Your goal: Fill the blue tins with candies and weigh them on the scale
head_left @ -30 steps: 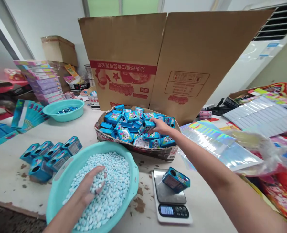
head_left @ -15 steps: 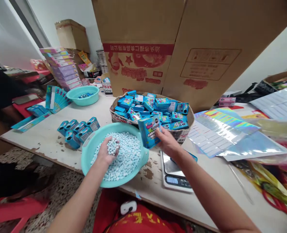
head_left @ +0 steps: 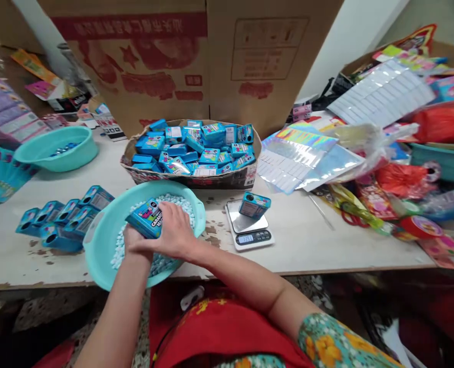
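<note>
Over the teal basin of pale blue candies, my right hand grips a blue candy box. My left hand is behind and below that box; its fingers are hidden by the box and my right hand. Another blue box rests on the plate of a digital scale to the right. Left of the basin stand several blue boxes in a group. Behind it, a cut-down carton holds a heap of blue boxes.
A second teal basin sits at the back left, beside fanned blue cards. A large cardboard box rises at the back. Shiny sheets and coloured packets cover the right side.
My right hand has brought its box left, over the basin and against my left hand. The candies in my left hand are now out of sight. The view has turned right, showing the scale fully.
</note>
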{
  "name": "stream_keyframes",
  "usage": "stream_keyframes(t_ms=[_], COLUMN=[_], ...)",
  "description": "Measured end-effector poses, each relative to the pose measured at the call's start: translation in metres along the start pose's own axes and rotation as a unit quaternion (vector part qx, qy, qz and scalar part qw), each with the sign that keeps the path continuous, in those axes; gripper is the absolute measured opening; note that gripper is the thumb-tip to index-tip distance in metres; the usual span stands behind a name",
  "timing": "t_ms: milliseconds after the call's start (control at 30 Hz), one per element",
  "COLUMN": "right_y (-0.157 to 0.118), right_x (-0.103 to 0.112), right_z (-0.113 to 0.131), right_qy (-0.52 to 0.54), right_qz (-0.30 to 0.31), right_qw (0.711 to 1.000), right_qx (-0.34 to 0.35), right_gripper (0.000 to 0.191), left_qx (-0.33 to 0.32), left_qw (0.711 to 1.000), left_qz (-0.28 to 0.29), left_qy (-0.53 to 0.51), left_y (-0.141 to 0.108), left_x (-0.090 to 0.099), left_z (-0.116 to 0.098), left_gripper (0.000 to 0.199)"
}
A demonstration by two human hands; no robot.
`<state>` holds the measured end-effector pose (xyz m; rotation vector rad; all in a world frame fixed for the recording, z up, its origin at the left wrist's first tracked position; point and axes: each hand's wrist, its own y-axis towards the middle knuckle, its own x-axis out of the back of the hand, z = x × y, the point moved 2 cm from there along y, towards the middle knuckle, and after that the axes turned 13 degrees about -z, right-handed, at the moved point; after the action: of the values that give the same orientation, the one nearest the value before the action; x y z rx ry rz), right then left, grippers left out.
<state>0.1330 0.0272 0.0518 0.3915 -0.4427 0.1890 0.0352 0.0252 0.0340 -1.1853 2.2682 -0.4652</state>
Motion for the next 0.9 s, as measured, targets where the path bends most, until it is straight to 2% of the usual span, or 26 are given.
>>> stream_keyframes(t_ms=[67, 133, 200, 267, 333, 400, 500, 567, 700, 800, 900], right_y=[0.007, 0.018, 0.027, 0.033, 0.034, 0.032, 0.029, 0.028, 0.025, 0.023, 0.023], right_x=[0.007, 0.014, 0.023, 0.033, 0.043, 0.050, 0.054, 0.051, 0.039, 0.030, 0.026], right_z=[-0.005, -0.015, -0.026, -0.035, -0.039, -0.038, -0.032, -0.028, -0.019, -0.011, -0.005], right_qy=[-0.006, 0.011, 0.052, 0.109, 0.169, 0.194, 0.165, 0.135, 0.066, 0.021, -0.014], right_qz=[0.011, 0.042, 0.058, 0.034, -0.010, -0.048, -0.050, -0.027, -0.008, 0.004, 0.013], right_qw=[1.000, 0.998, 0.994, 0.988, 0.979, 0.974, 0.980, 0.988, 0.998, 0.998, 0.998], right_qx=[-0.022, -0.043, -0.073, -0.104, -0.115, -0.112, -0.101, -0.074, 0.012, 0.063, 0.063], right_gripper=[0.081, 0.062, 0.040, 0.029, 0.031, 0.037, 0.041, 0.040, 0.034, 0.035, 0.037], left_qx=[0.005, 0.026, 0.068, 0.105, 0.123, 0.149, 0.194, 0.174, 0.044, -0.031, -0.058], left_qw=[0.998, 0.996, 0.996, 0.990, 0.987, 0.987, 0.979, 0.981, 0.988, 0.988, 0.986], left_qz=[-0.043, -0.054, -0.002, 0.065, 0.074, 0.027, 0.001, 0.023, 0.049, 0.028, 0.010], left_qy=[-0.044, -0.058, -0.051, -0.063, -0.073, -0.062, -0.059, -0.084, -0.138, -0.152, -0.155], left_y=[-0.003, -0.004, -0.002, 0.003, 0.010, 0.016, 0.018, 0.014, -0.002, -0.008, -0.007], left_x=[0.000, 0.000, 0.002, 0.006, 0.011, 0.016, 0.015, 0.009, -0.007, -0.016, -0.018], left_z=[-0.002, -0.009, -0.018, -0.025, -0.028, -0.025, -0.022, -0.029, -0.051, -0.058, -0.057], left_gripper=[0.017, 0.005, 0.005, 0.009, 0.016, 0.023, 0.018, 0.013, 0.021, 0.025, 0.022])
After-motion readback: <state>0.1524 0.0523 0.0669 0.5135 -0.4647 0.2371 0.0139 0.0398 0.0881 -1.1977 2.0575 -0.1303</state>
